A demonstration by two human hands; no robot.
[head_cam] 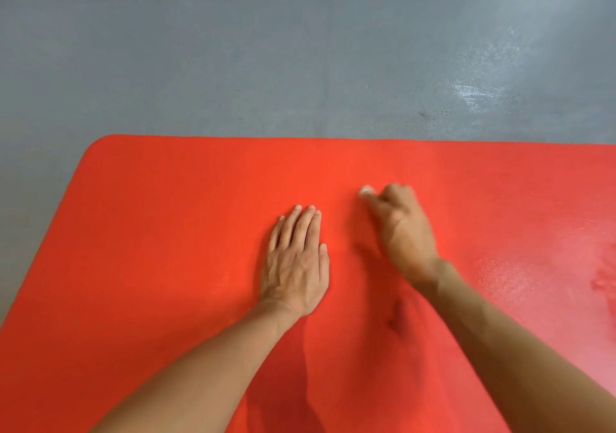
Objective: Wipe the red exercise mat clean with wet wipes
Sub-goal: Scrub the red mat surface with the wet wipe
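Note:
The red exercise mat [160,232] fills the lower part of the head view, its rounded far-left corner showing. My left hand [295,264] lies flat on the mat near the middle, fingers straight and together. To its right my right hand [405,229] is blurred, fingers curled round a small white wet wipe [366,191] that peeks out at the fingertips and touches the mat. Most of the wipe is hidden under the fingers.
Grey floor [266,59] lies beyond the mat's far edge and to its left. A shiny, damp-looking patch [520,276] shows on the mat at the right, with a darker smear [605,282] near the right edge of view.

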